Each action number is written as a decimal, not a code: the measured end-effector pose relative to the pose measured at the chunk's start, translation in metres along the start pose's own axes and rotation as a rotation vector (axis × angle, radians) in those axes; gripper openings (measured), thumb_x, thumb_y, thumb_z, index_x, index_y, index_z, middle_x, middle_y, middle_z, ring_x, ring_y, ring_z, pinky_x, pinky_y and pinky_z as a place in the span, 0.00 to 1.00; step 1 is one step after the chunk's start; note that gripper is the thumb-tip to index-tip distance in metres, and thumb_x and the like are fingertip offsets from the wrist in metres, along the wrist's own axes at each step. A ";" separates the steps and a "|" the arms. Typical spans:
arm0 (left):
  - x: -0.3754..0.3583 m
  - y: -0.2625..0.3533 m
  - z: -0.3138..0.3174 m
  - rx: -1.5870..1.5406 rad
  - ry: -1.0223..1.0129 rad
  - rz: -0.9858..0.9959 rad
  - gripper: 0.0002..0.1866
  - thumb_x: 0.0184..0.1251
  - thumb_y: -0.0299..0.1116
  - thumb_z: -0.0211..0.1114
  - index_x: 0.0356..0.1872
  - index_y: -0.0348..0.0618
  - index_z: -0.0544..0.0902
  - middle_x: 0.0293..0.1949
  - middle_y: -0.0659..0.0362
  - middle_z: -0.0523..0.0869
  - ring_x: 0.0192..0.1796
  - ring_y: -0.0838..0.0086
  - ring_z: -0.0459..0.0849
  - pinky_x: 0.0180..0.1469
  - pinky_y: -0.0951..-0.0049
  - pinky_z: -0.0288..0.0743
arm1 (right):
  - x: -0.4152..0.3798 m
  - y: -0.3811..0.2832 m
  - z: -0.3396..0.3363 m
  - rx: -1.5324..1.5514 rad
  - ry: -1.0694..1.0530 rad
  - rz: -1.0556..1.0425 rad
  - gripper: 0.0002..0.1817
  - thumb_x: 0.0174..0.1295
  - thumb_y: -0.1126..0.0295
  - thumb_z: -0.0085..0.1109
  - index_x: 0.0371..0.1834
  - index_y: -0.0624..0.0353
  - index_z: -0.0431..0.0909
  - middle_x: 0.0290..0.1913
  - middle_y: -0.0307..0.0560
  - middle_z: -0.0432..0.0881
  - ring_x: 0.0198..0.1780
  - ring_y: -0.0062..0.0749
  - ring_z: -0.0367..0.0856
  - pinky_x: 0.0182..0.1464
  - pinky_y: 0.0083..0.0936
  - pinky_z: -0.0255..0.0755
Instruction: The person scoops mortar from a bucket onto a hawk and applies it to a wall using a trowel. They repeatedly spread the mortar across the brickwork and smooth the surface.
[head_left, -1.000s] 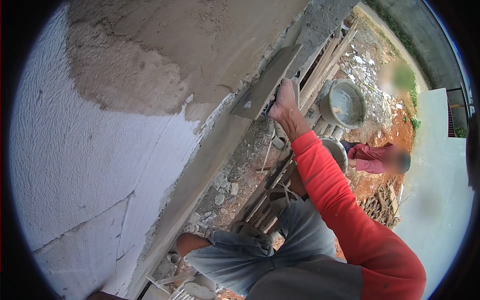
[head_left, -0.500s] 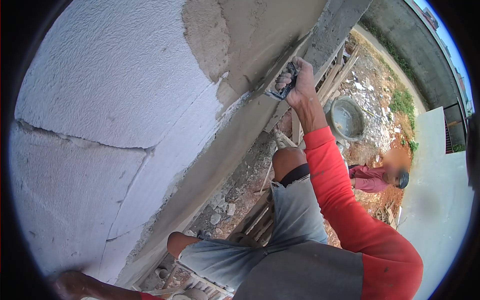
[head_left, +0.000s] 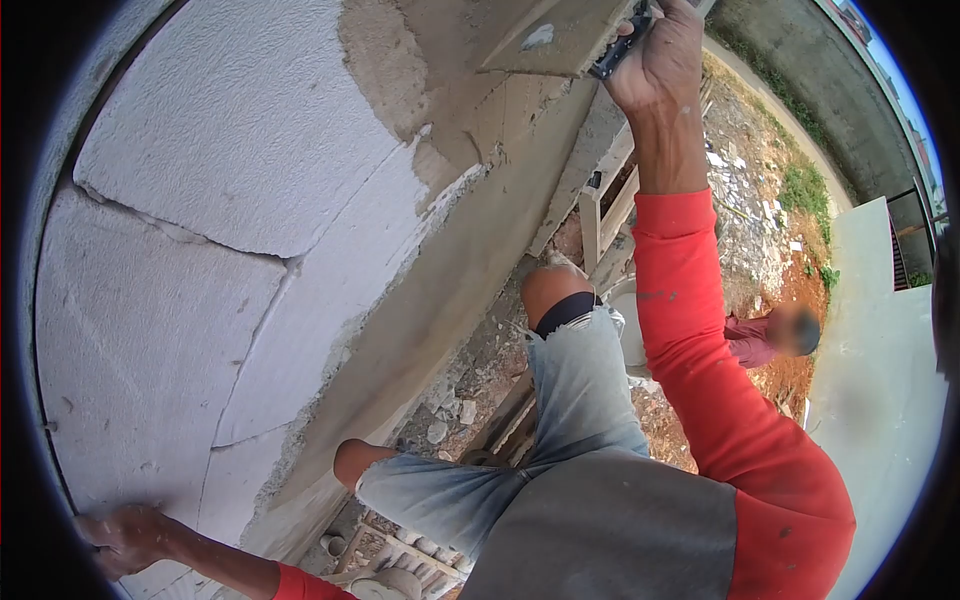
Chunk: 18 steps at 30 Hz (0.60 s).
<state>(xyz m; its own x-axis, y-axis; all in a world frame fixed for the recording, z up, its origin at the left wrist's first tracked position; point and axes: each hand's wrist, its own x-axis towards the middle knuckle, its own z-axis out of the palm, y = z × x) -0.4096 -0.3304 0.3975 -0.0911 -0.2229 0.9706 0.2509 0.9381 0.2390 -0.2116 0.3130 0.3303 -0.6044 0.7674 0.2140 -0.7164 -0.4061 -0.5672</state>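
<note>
My right hand (head_left: pixel 655 60) is closed around the dark handle (head_left: pixel 622 42) of a plastering trowel at the top. Its broad grey blade (head_left: pixel 550 38), with a pale smear on it, lies over the wet grey plaster (head_left: pixel 455 40) on the wall. Down at the lower left, my left hand (head_left: pixel 128 540) is closed at the edge of the white block wall (head_left: pixel 190 330); what its fingers hold is hidden. Cracks run between the pale blocks, and a smooth plaster band (head_left: pixel 430 300) slants along their right side.
Wooden framing (head_left: pixel 600 215) and rubble lie below the wall, near my knees. A light bucket (head_left: pixel 628 325) is partly behind my right sleeve. Another person (head_left: pixel 755 340) in a red top is on the ground at the right. A wooden rack (head_left: pixel 415 555) shows at the bottom.
My right hand and the trowel have moved up and to the right, and the blade now shows its broad face. My left hand has come further into view. The view has shifted.
</note>
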 end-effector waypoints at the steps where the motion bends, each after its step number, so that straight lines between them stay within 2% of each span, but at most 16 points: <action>1: 0.000 0.010 -0.002 0.003 0.027 0.008 0.46 0.80 0.69 0.57 0.75 0.31 0.74 0.71 0.34 0.74 0.79 0.47 0.65 0.69 0.35 0.73 | 0.000 -0.007 -0.001 -0.008 -0.062 -0.076 0.12 0.75 0.59 0.65 0.34 0.50 0.85 0.22 0.30 0.86 0.19 0.34 0.80 0.24 0.31 0.74; 2: 0.003 0.007 0.000 0.008 0.055 0.049 0.45 0.80 0.67 0.58 0.74 0.30 0.75 0.71 0.34 0.74 0.77 0.46 0.66 0.68 0.37 0.72 | -0.026 -0.003 0.033 -0.163 0.037 -0.344 0.15 0.81 0.57 0.57 0.37 0.53 0.78 0.22 0.30 0.71 0.21 0.17 0.69 0.25 0.20 0.70; 5: 0.004 -0.006 0.007 0.022 0.119 0.109 0.43 0.80 0.64 0.59 0.74 0.29 0.76 0.69 0.33 0.75 0.74 0.44 0.69 0.68 0.40 0.69 | -0.044 0.006 -0.033 -0.243 0.140 -0.178 0.18 0.74 0.55 0.65 0.30 0.51 0.74 0.23 0.32 0.67 0.22 0.20 0.66 0.24 0.23 0.62; 8: 0.001 0.000 0.007 0.068 0.114 0.089 0.46 0.81 0.66 0.54 0.78 0.29 0.70 0.72 0.31 0.72 0.76 0.41 0.67 0.74 0.36 0.64 | -0.053 0.024 -0.092 -0.712 0.326 -0.050 0.21 0.74 0.58 0.66 0.25 0.59 0.77 0.19 0.34 0.69 0.22 0.21 0.67 0.27 0.27 0.62; 10: 0.000 0.019 0.001 0.088 0.082 0.114 0.50 0.80 0.71 0.50 0.82 0.32 0.65 0.78 0.29 0.66 0.82 0.39 0.61 0.79 0.32 0.58 | -0.040 0.038 -0.120 -1.133 0.245 -0.286 0.22 0.73 0.59 0.66 0.24 0.63 0.78 0.17 0.38 0.70 0.21 0.21 0.65 0.26 0.30 0.61; 11: 0.000 0.026 0.000 0.081 0.081 0.105 0.49 0.81 0.69 0.50 0.82 0.31 0.64 0.76 0.29 0.67 0.81 0.39 0.62 0.78 0.33 0.60 | -0.033 0.042 -0.130 -1.340 0.200 -0.400 0.22 0.73 0.60 0.67 0.23 0.65 0.79 0.16 0.40 0.70 0.21 0.22 0.65 0.26 0.32 0.61; 12: 0.000 0.032 -0.002 0.075 0.078 0.100 0.48 0.82 0.67 0.50 0.82 0.29 0.64 0.73 0.29 0.68 0.79 0.39 0.63 0.77 0.35 0.62 | -0.027 0.039 -0.116 -1.417 0.126 -0.515 0.22 0.77 0.61 0.65 0.26 0.67 0.81 0.21 0.31 0.72 0.28 0.14 0.61 0.27 0.28 0.59; 14: -0.001 0.042 -0.003 0.066 0.070 0.094 0.47 0.83 0.65 0.50 0.82 0.28 0.63 0.71 0.28 0.69 0.78 0.38 0.63 0.76 0.38 0.64 | -0.009 0.022 -0.080 -1.573 0.034 -0.684 0.18 0.72 0.63 0.69 0.30 0.68 0.83 0.20 0.37 0.75 0.26 0.18 0.67 0.30 0.26 0.65; 16: -0.002 0.048 -0.006 0.064 0.063 0.085 0.47 0.84 0.65 0.49 0.83 0.29 0.61 0.72 0.27 0.68 0.79 0.37 0.62 0.76 0.38 0.64 | 0.028 0.018 -0.064 -1.456 -0.104 -1.132 0.15 0.64 0.64 0.74 0.28 0.65 0.84 0.23 0.43 0.82 0.25 0.26 0.78 0.35 0.26 0.74; 18: -0.002 0.052 -0.006 0.056 0.067 0.093 0.47 0.84 0.64 0.48 0.82 0.25 0.62 0.73 0.26 0.67 0.79 0.35 0.61 0.76 0.37 0.63 | 0.051 0.018 -0.040 -1.447 -0.183 -1.376 0.17 0.64 0.65 0.68 0.17 0.58 0.80 0.19 0.46 0.81 0.19 0.36 0.80 0.23 0.35 0.72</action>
<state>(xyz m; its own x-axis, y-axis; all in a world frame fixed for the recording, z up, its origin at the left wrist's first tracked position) -0.3904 -0.2832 0.4083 -0.0048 -0.1493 0.9888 0.2006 0.9685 0.1472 -0.2414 0.3652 0.2994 -0.0875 0.0695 0.9937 0.0575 0.9962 -0.0646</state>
